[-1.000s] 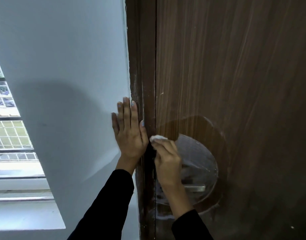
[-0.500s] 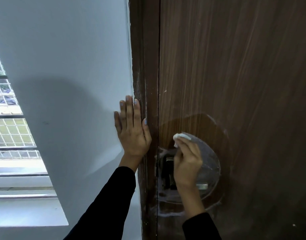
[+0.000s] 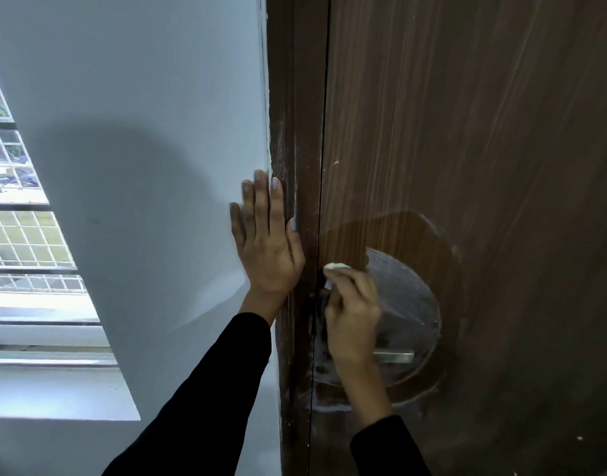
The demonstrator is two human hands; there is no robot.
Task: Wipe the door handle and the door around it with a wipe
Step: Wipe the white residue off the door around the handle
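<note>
The right hand (image 3: 351,321) has slid back left from the middle of the clear round plate (image 3: 411,304) toward the door (image 3: 466,166) edge, fingers (image 3: 346,280) closed on the white wipe (image 3: 336,267). The door handle (image 3: 394,356) runs level, below and right of them, partly hidden by that hand. The left hand (image 3: 269,249) lies flat and open against wall (image 3: 140,132) and frame (image 3: 295,97).
</note>
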